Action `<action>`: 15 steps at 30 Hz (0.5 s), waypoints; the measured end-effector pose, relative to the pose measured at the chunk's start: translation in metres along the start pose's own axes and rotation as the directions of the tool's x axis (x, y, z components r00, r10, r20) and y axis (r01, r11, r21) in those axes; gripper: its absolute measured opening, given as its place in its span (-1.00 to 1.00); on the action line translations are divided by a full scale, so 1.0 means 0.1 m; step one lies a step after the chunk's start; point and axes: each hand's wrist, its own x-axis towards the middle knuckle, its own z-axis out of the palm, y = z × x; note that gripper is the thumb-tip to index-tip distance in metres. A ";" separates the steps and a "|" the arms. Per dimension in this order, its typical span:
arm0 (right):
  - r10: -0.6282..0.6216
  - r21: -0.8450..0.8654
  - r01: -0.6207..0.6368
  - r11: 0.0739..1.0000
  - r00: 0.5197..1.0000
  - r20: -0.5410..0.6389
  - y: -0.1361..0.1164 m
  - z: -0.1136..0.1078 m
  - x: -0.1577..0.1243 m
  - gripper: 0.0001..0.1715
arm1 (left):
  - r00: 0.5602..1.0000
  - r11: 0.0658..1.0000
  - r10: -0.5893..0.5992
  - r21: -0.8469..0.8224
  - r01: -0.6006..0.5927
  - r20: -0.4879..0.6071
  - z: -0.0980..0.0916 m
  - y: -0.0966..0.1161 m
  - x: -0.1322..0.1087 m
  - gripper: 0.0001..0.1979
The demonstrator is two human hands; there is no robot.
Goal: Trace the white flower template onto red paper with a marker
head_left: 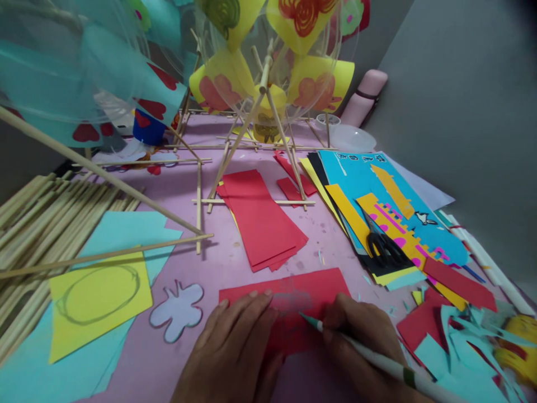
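Left hand (237, 336) on red paper (314, 294), fingers close together; right hand (367, 330) with fingers pinching white marker (380, 357).

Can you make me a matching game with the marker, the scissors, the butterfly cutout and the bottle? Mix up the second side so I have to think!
Column one:
1. marker
2. scissors
3. butterfly cutout
4. bottle

Column two:
A. pink, far back on the right
B. held in the right hand
C. pale, lying between the yellow paper and the left hand
D. black-handled, lying on the coloured papers

Right pairs: 1-B, 2-D, 3-C, 4-A.
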 end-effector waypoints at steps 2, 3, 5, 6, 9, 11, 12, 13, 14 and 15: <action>-0.029 -0.033 0.029 0.999 1.000 -0.005 0.01 -0.01 0.00 -0.80 | 1.000 1.000 0.001 0.003 -0.001 0.002 0.00 0.00 -0.01 -0.64; -0.037 -0.045 0.037 0.998 0.999 -0.003 0.02 -0.01 -0.01 -0.80 | 1.000 1.000 0.003 0.001 -0.003 -0.001 0.00 0.00 -0.01 -0.64; -0.052 -0.066 0.051 0.996 0.999 -0.007 0.04 -0.02 -0.02 -0.82 | 1.000 1.000 0.007 0.000 -0.007 -0.007 -0.01 0.00 0.00 -0.64; -0.063 -0.074 0.062 0.995 0.998 -0.008 0.05 -0.02 -0.03 -0.83 | 1.000 1.000 0.009 0.000 -0.009 -0.008 -0.01 -0.01 0.00 -0.64; -0.092 -0.103 0.089 0.991 0.996 -0.021 0.07 -0.02 -0.04 -0.84 | 1.000 1.000 0.005 0.002 -0.005 -0.002 -0.01 -0.01 0.02 -0.63; -0.098 -0.132 0.095 0.987 0.995 -0.021 0.07 -0.03 -0.04 -0.85 | 1.000 1.000 0.001 0.002 -0.001 -0.001 0.00 -0.01 0.02 -0.64; -0.100 -0.148 0.096 0.984 0.995 -0.021 0.06 -0.03 -0.03 -0.84 | 1.000 1.000 -0.001 0.003 0.001 -0.002 0.00 -0.01 0.02 -0.64; -0.102 -0.161 0.098 0.982 0.994 -0.022 0.06 -0.03 -0.03 -0.83 | 1.000 1.000 -0.003 0.004 0.003 0.000 0.00 -0.01 0.02 -0.64; -0.107 -0.167 0.101 0.981 0.994 -0.023 0.05 -0.03 -0.02 -0.82 | 1.000 1.000 -0.002 0.004 0.002 -0.002 0.00 -0.01 0.02 -0.64; -0.113 -0.167 0.107 0.980 0.993 -0.025 0.04 -0.03 -0.02 -0.81 | 1.000 1.000 -0.002 0.004 0.002 -0.002 0.00 -0.01 0.02 -0.64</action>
